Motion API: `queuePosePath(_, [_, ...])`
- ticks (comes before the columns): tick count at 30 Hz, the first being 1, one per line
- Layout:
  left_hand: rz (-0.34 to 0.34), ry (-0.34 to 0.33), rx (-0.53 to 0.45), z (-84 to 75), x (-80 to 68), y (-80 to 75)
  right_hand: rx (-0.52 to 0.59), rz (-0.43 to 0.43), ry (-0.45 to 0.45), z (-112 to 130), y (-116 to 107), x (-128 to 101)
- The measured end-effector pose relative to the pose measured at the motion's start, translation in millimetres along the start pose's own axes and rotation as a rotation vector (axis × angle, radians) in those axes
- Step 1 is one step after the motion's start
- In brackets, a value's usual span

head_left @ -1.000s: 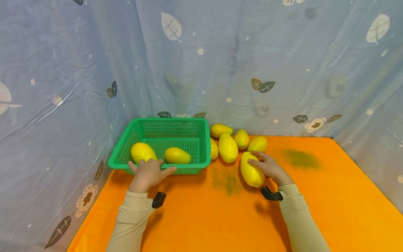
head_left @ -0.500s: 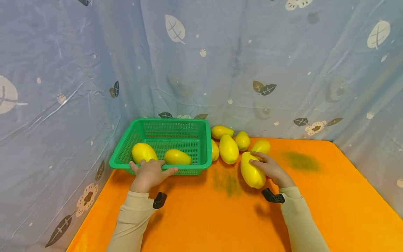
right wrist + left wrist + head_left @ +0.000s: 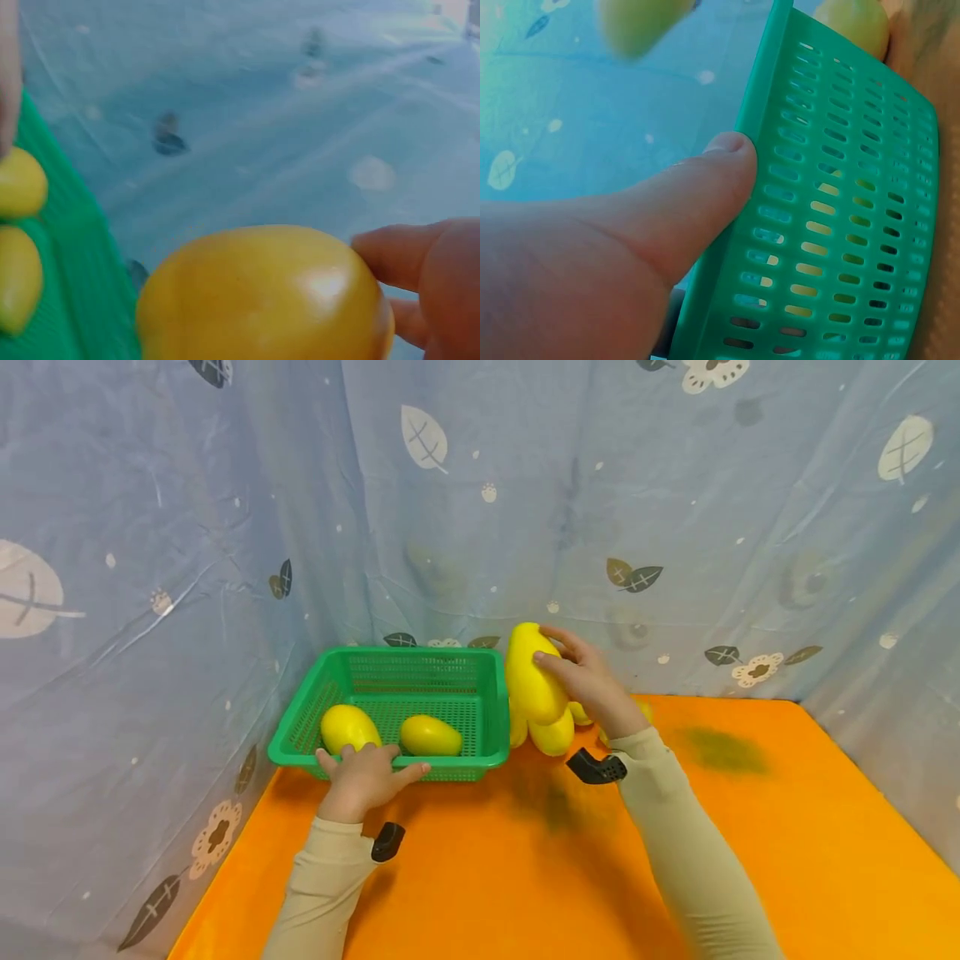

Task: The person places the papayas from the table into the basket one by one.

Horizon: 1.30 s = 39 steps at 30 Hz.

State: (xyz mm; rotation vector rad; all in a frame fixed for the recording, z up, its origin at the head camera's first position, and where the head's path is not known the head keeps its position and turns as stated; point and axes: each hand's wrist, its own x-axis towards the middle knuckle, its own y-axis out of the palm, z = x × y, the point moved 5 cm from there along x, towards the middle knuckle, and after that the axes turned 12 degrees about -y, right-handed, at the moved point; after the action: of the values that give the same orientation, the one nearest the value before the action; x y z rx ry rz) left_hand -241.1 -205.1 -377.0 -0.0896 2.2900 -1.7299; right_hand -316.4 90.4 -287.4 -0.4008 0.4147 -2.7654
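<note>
Held fruit [image 3: 534,681]: pinched between the thumb and fingers of the right hand [image 3: 592,685], narrow end up, by the right end of the green basket [image 3: 468,762].
Left hand [image 3: 363,781]: we see its fingers spread over the basket's front rim.
Left wrist view: shows us yellow through the basket's slots; from the head we look down on two yellow fruits [image 3: 431,737] inside.
Sleeved forearms [image 3: 693,852]: both reach forward over the orange table [image 3: 487,885], the right slanting inward.

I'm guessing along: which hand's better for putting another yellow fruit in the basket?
Probably the right hand: it holds a yellow fruit up near the green basket, while the left hand rests on the basket's rim.
</note>
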Motion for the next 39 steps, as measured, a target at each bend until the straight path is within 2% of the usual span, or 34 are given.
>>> queuePosePath(3, [-0.007, 0.0, 0.003, 0.2, -0.4, 0.2, 0.001, 0.029, -0.012, 4.1, 37.9, 22.0])
queuePosePath(6, [-0.009, -0.005, 0.008, -0.6, -0.9, 0.5, -0.047, 0.072, 0.009, -9.7, 75.6, 36.2])
queuePosePath(9, [-0.017, -0.01, 0.011, -1.9, -1.8, -0.1, -0.146, 0.102, 0.037, -28.8, 106.7, 42.0])
queuePosePath(13, [-0.028, -0.006, 0.013, -4.3, -2.8, 2.0, -0.253, 0.095, 0.066, -52.3, 132.4, 40.4])
queuePosePath(16, [-0.036, 0.0, 0.014, -5.2, -2.9, 2.9, -0.28, 0.117, 0.088, -63.5, 142.8, 38.8])
queuePosePath(21, [-0.044, 0.003, -0.012, -4.4, -3.0, 0.6, -0.28, 0.214, 0.109, -67.8, 153.5, 39.3])
queuePosePath(25, [-0.043, 0.006, -0.021, -2.3, -2.1, -0.2, -0.285, 0.233, 0.105, -66.4, 156.0, 39.2])
queuePosePath(34, [-0.042, 0.008, -0.007, -3.7, -2.9, 0.2, -0.227, 0.161, 0.09, -62.3, 145.2, 35.8])
queuePosePath(37, [-0.031, 0.005, -0.003, -3.0, -3.0, -0.2, -0.173, 0.101, 0.058, -52.8, 127.6, 34.0])
queuePosePath(39, [-0.024, 0.001, -0.002, -1.8, -3.2, -1.3, -0.143, 0.058, 0.031, -43.2, 107.1, 32.6])
